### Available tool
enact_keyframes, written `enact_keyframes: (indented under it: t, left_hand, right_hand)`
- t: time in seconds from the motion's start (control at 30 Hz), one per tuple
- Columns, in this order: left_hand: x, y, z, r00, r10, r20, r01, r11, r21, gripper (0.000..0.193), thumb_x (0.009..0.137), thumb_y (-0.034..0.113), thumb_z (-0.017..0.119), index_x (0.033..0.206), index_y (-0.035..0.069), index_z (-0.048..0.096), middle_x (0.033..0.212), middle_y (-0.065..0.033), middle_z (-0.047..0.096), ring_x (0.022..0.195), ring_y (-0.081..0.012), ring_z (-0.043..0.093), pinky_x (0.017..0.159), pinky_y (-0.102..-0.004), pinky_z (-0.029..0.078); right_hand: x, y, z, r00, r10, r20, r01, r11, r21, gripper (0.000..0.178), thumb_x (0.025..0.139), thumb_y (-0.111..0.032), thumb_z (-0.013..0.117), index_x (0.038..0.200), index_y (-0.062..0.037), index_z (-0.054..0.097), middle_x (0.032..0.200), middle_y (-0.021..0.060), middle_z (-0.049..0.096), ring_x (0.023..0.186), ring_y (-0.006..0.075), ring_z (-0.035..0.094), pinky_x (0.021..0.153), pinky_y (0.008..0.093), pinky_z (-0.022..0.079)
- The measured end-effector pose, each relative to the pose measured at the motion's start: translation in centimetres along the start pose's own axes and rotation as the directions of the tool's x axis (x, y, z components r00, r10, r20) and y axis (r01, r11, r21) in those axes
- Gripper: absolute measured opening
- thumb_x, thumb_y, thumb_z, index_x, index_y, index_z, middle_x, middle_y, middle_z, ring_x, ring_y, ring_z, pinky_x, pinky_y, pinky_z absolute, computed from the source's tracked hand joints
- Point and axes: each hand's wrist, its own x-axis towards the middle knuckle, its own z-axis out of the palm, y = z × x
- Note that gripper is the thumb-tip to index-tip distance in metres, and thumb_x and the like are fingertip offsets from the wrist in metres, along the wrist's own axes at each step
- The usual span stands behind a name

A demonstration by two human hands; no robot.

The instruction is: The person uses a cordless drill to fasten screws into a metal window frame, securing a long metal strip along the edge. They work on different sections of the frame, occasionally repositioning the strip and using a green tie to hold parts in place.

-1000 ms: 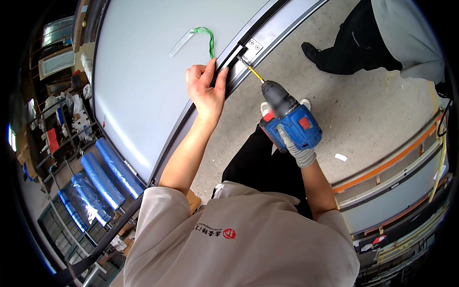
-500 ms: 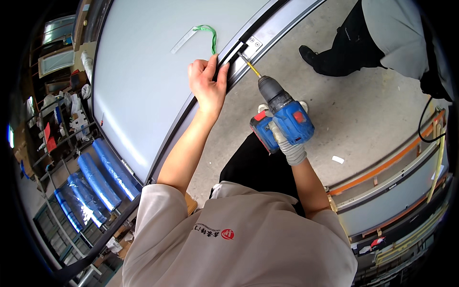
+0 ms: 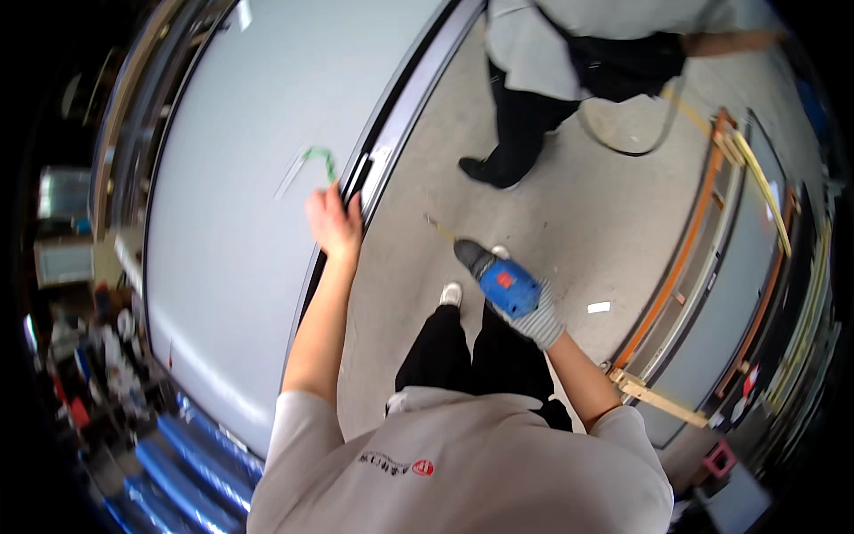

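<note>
Large pale grey panel (image 3: 222, 222) spans left of frame — a green strip (image 3: 322, 160) is laid near its right edge. Concrete floor (image 3: 569, 214) at centre-right — a small white scrap (image 3: 599, 307) is seen on it.

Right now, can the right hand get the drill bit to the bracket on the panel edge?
Probably yes: the right hand holds the drill off the bracket, with bare floor between; the left hand sits just below it.

Grey concrete floor (image 3: 569, 205) — blue rolls (image 3: 178, 472) stacked.

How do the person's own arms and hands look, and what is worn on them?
The left hand is bare, and the forearm too, up to a short, light beige sleeve. The right hand wears a knitted, speckled grey-and-white work glove; its forearm is bare below the same short sleeve.
</note>
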Motion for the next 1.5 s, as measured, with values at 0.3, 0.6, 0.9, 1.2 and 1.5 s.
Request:
enact_keyframes:
  t: [0.3,0.6,0.9,1.2,1.5]
  left_hand:
    - [-0.6,0.2,-1.0,0.995,-0.03,0.1,0.058,0.957,-0.284,0.074,0.07,0.006,0.068,0.135,0.003,0.032,0.088,-0.0134,0.052,0.084,-0.0287,0.049,0.079,-0.0375,0.04]
    - [1.4,12.4,-0.3,0.984,0.036,0.177,-0.071,0.977,0.199,0.057,0.062,0.017,0.074,0.11,-0.003,0.049,0.12,-0.0281,0.037,0.111,-0.0416,0.038,0.094,-0.0446,0.035]
    - [-8.7,46.7,3.5,0.216,0.607,0.764,-0.629,0.686,-0.367,0.024,0.075,0.029,0.06,0.077,0.006,0.067,0.094,-0.0097,0.06,0.093,-0.0274,0.055,0.08,-0.0381,0.047]
    - [-4.4,68.2,14.9,0.152,0.743,0.652,-0.661,0.566,-0.492,0.03,0.075,0.037,0.061,0.076,0.008,0.067,0.082,-0.0102,0.063,0.089,-0.0266,0.058,0.079,-0.0395,0.046]
    - [8.0,88.3,24.3,0.11,0.848,0.519,-0.573,0.481,-0.664,0.025,0.074,0.032,0.062,0.08,0.007,0.065,0.086,-0.0117,0.063,0.088,-0.0294,0.059,0.077,-0.0414,0.048]
  right_hand:
    - [-17.4,4.1,-17.9,0.857,0.018,-0.514,-0.467,0.448,-0.762,0.028,0.065,-0.032,0.064,0.081,-0.0095,0.066,0.073,0.0189,0.063,0.073,0.0337,0.063,0.068,0.0414,0.049]
    - [-28.8,25.2,-35.7,0.299,0.171,-0.939,-0.673,0.735,-0.081,0.018,0.064,-0.013,0.068,0.07,-0.001,0.057,0.058,0.0115,0.057,0.05,0.023,0.058,0.045,0.0369,0.043]
    - [-25.7,7.3,-48.2,0.397,0.585,-0.708,-0.723,0.674,0.151,0.016,0.062,-0.007,0.069,0.07,0.0,0.057,0.055,0.0115,0.057,0.041,0.0193,0.055,0.037,0.0316,0.043]
    - [-7.8,-7.5,-64.5,0.672,0.573,-0.469,-0.597,0.794,0.114,0.015,0.062,-0.01,0.067,0.071,-0.0006,0.059,0.059,0.0109,0.059,0.049,0.0204,0.057,0.047,0.0323,0.047]
    - [3.9,-17.8,-73.2,0.572,0.544,-0.614,-0.64,0.765,0.081,0.014,0.065,-0.009,0.068,0.072,-0.0008,0.058,0.059,0.011,0.057,0.049,0.0209,0.057,0.044,0.0338,0.046]
